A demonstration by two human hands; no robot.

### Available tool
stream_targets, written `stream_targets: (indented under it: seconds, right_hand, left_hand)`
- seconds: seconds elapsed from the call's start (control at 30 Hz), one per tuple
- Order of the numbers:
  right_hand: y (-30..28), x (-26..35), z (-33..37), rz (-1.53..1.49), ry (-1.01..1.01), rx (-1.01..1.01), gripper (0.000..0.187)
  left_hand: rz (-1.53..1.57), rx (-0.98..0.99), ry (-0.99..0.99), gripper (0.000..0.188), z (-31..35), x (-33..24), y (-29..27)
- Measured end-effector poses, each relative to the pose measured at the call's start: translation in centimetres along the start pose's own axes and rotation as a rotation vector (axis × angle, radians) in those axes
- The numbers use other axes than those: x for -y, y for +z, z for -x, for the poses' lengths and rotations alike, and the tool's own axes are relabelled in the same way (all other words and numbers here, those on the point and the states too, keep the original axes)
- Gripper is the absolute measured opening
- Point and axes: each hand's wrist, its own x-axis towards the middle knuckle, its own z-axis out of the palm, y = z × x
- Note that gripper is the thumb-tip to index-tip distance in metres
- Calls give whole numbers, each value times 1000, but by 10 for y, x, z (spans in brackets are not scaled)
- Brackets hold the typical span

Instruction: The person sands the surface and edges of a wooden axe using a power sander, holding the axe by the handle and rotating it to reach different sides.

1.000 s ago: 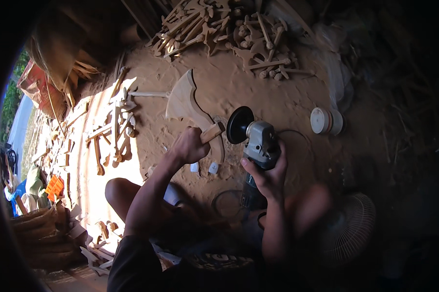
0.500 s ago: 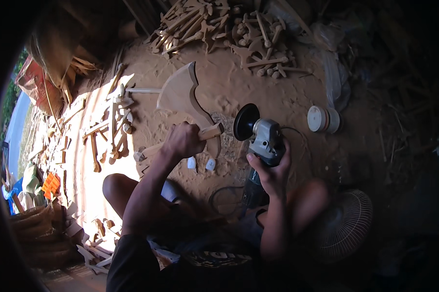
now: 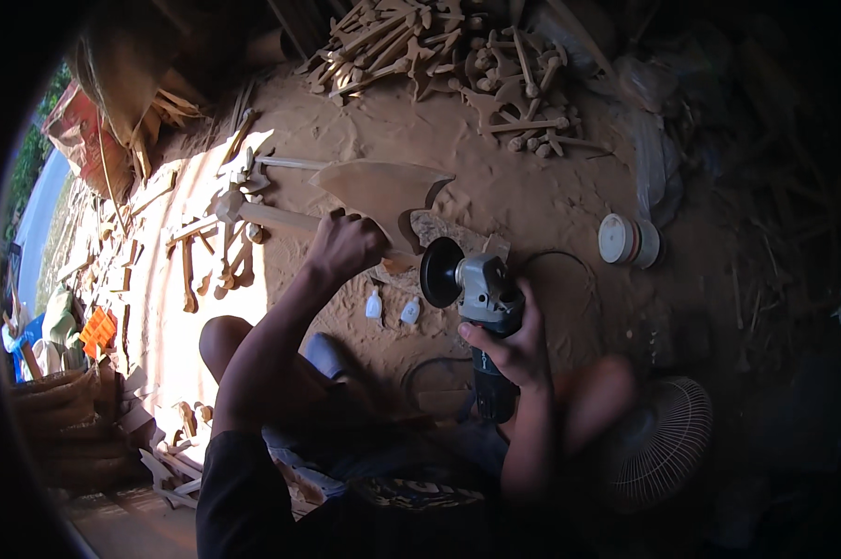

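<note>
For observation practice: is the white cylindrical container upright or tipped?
Tipped: the white cylindrical container lies on its side, round end facing left.

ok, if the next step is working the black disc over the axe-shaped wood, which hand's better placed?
Right, I'd say: the right hand already grips the grinder carrying the black disc, while the left hand is taken up gripping the axe-shaped wood.

My left hand point(image 3: 349, 244) covers part of wooden axe point(image 3: 379, 182), own fingertips out of sight. Grinder point(image 3: 488, 303) hides some fingers of my right hand point(image 3: 518, 347). Wood pile point(image 3: 393, 51) cut by top edge. Left side of fan point(image 3: 664, 447) lost in shadow.
</note>
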Motion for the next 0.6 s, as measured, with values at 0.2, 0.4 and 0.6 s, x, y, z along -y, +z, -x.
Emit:
stream_targets:
  seconds: [0.2, 0.4, 0.6]
  right_hand:
    - [3, 0, 4, 27, 53, -56, 62]
    - [-13, 4, 7, 85, 6, -234, 66]
    - [-74, 23, 17, -182, 141, -309, 48]
  left_hand:
    - [-41, -134, 113, 11, 1, -3, 10]
    - [135, -80, -226, 8, -5, 7, -29]
    - [776, -306, -728, 23, -16, 37, -92]
